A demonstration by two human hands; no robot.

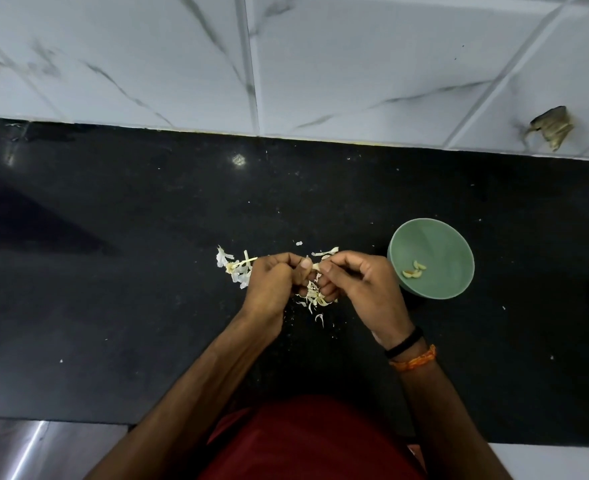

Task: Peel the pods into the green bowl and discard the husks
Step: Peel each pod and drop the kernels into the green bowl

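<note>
Step in hand: peeling. Left hand and right hand meet just left of green bowl, fingers curled, pinching pod. Peeled pieces inside bowl. Husks farther left on tabletop. Next, judged: strip skin, drop piece rightward into bowl.

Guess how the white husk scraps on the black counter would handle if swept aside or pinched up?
The husk scraps look thin, curled and papery, so probably very light and floppy, apt to scatter or cling rather than slide as one pile. They lie in loose bits across the counter, so a pinch would likely lift only a few.
</note>
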